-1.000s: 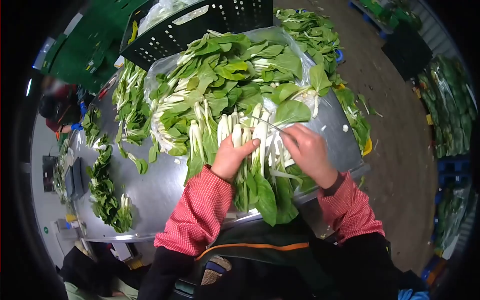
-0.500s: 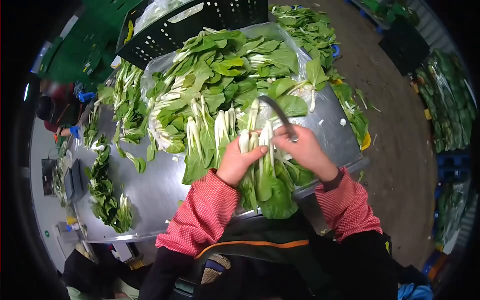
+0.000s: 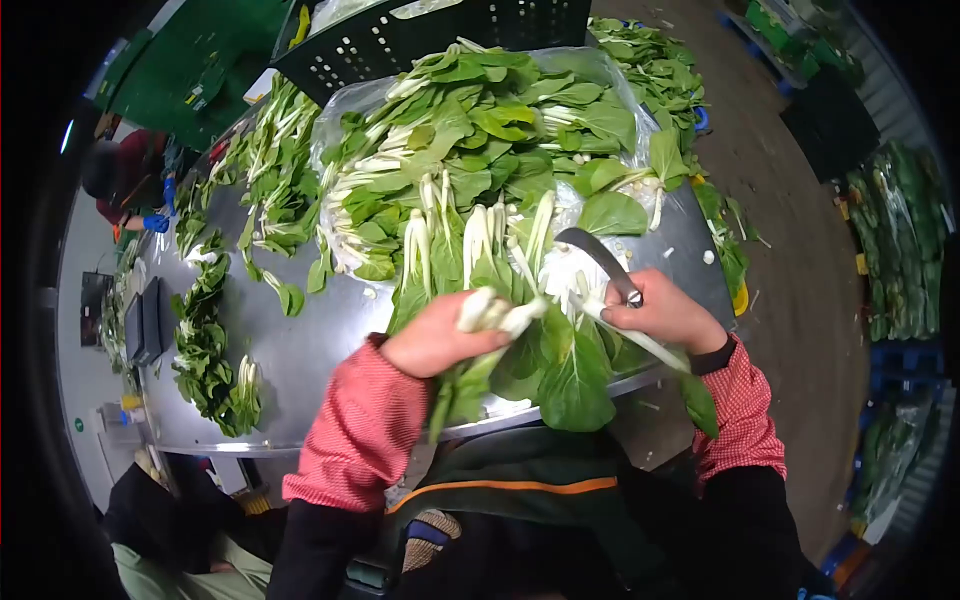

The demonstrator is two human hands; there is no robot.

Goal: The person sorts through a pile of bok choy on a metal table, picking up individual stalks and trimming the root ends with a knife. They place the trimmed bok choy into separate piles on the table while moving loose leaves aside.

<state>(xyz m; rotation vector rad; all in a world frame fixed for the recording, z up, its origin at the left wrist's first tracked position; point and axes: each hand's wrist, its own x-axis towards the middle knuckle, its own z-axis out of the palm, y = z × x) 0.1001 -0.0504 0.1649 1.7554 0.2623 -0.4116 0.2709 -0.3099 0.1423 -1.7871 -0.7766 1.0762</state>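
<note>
My left hand is closed around several bok choy, their white bases pointing up and right and their leaves hanging below. In my right hand is a knife with a dark curved blade, pointing up and left. The same hand pinches a loose bok choy stalk, its green leaf dangling to the lower right. Between the hands, large bok choy leaves lie at the table's near edge. Just beyond stand trimmed-looking bok choy in a row, white bases up.
A big heap of bok choy on clear plastic covers the metal table. Behind it stands a black perforated crate. At the left, a person with blue gloves works by more greens. Wrapped greens are stacked right.
My hands have moved apart. My left hand carries its bok choy leftward, and my right hand has pulled a stalk away to the right with the knife. The view has shifted slightly.
</note>
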